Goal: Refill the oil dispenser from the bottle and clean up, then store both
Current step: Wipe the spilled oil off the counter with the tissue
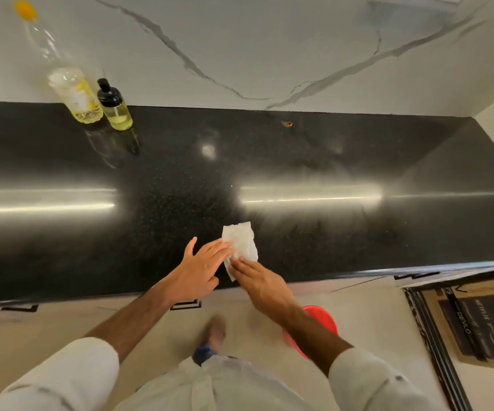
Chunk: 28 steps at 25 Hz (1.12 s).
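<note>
Far to the left, against the marbled white wall (269, 54), a tall clear oil bottle (71, 90) with a yellow cap is standing on the black countertop (358, 161), holding only a shallow layer of yellow oil at its base. Just beside it on the right, close enough that contact cannot be ruled out, the oil dispenser (115, 106) is standing upright — a short glass bottle with a black pump top, partly filled with pale oil. Both are sitting well apart from the hands, at the back of the counter.

Moving toward the middle, the left hand (201, 268) is lying nearly flat near the counter's front edge, its fingers straight and held together, thumb spread away, fingertips resting on the left edge of a white paper towel (241, 244). The towel is lying crumpled and partly folded on the dark stone. The right hand (257, 277) is reaching in from the right with its fingers extended and pressing on the towel's lower part — neither hand is curling around it.

Below the counter, pale sleeves are covering both forearms, and a bare foot (216, 330) is showing blurred on the light floor. Behind the right forearm a red bucket (323, 321) is partly hidden. Farther right, a flat cardboard box (477, 321) with dark printing is lying on the floor.
</note>
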Each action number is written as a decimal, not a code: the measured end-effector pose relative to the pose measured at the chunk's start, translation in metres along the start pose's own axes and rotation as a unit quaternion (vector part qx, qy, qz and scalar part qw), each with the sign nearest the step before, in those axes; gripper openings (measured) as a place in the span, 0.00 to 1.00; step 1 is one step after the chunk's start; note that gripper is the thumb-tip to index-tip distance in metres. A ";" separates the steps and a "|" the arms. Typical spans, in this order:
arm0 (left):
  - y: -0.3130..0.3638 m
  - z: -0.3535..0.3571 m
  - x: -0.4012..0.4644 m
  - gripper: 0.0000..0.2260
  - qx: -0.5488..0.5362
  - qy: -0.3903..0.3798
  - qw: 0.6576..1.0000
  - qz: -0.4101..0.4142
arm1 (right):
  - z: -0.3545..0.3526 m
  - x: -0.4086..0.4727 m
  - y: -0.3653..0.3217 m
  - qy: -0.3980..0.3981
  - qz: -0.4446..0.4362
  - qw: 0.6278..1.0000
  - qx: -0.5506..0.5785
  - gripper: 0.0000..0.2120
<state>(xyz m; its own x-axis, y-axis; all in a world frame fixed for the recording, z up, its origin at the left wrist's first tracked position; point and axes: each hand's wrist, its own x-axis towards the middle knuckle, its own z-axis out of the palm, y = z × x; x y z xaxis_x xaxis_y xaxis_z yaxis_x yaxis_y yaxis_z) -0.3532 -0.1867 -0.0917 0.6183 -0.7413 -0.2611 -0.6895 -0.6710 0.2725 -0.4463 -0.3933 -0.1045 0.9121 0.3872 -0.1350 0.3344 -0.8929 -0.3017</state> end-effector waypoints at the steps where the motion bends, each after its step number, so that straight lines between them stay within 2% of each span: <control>1: 0.005 0.001 -0.005 0.34 -0.002 -0.003 1.000 -0.014 | -0.003 -0.002 0.000 0.028 -0.008 1.000 0.011 0.33; 4: 0.023 0.008 -0.023 0.31 0.016 0.011 0.999 -0.026 | -0.015 -0.013 -0.006 0.081 0.047 0.995 0.045 0.19; 6: 0.036 0.019 -0.035 0.27 -0.014 0.053 0.998 -0.023 | -0.026 -0.024 -0.009 0.099 0.120 0.970 0.187 0.12; 8: 0.053 0.030 -0.046 0.21 -0.104 0.133 0.985 -0.026 | -0.039 -0.040 -0.010 0.107 0.181 0.907 0.365 0.08; 10: 0.073 0.032 -0.055 0.21 -0.262 0.147 0.952 -0.050 | -0.052 -0.063 -0.009 0.104 0.222 0.803 0.543 0.07; 11: 0.085 0.029 -0.059 0.21 -0.383 0.118 0.913 -0.075 | -0.058 -0.076 -0.008 0.097 0.235 0.744 0.617 0.07; 12: 0.097 0.027 -0.065 0.20 -0.511 0.084 0.850 -0.099 | -0.062 -0.088 -0.006 0.090 0.248 0.693 0.671 0.08; 13: 0.109 0.025 -0.069 0.17 -0.611 0.051 0.780 -0.124 | -0.067 -0.098 -0.005 0.085 0.264 0.657 0.701 0.08; 14: 0.121 0.024 -0.071 0.14 -0.679 0.035 0.719 -0.143 | -0.070 -0.109 -0.002 0.085 0.281 0.631 0.718 0.08; 15: 0.131 0.027 -0.072 0.13 -0.715 0.034 0.679 -0.163 | -0.070 -0.118 0.001 0.086 0.298 0.615 0.725 0.09; 16: 0.141 0.029 -0.072 0.13 -0.734 0.043 0.654 -0.181 | -0.068 -0.127 0.005 0.082 0.311 0.605 0.728 0.09; 18: 0.162 0.036 -0.065 0.09 -0.719 0.071 0.658 -0.213 | -0.063 -0.147 0.014 0.063 0.316 0.601 0.731 0.16; 19: 0.172 0.039 -0.060 0.07 -0.698 0.080 0.676 -0.222 | -0.062 -0.158 0.019 0.055 0.312 0.619 0.718 0.18; 22: 0.203 0.042 -0.038 0.05 -0.635 0.102 0.725 -0.245 | -0.062 -0.181 0.043 0.098 0.324 0.723 0.602 0.14; 25: 0.248 0.050 -0.002 0.05 -0.582 0.135 0.757 -0.264 | -0.062 -0.201 0.080 0.152 0.342 0.807 0.456 0.06; 26: 0.265 0.054 0.011 0.05 -0.572 0.140 0.762 -0.271 | -0.062 -0.209 0.087 0.156 0.332 0.831 0.417 0.06; 27: 0.281 0.058 0.023 0.06 -0.582 0.140 0.752 -0.277 | -0.062 -0.218 0.089 0.154 0.319 0.849 0.393 0.07; 28: 0.302 0.060 0.038 0.08 -0.621 0.133 0.716 -0.290 | -0.063 -0.231 0.091 0.140 0.302 0.859 0.389 0.11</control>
<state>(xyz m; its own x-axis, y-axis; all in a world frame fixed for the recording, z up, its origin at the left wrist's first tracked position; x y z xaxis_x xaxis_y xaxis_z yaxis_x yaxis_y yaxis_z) -0.5608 -0.4168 -0.0747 0.8290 -0.1988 -0.5227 0.4769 -0.2370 0.8464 -0.6115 -0.5781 -0.0410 0.9208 -0.2613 -0.2896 -0.3812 -0.4450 -0.8104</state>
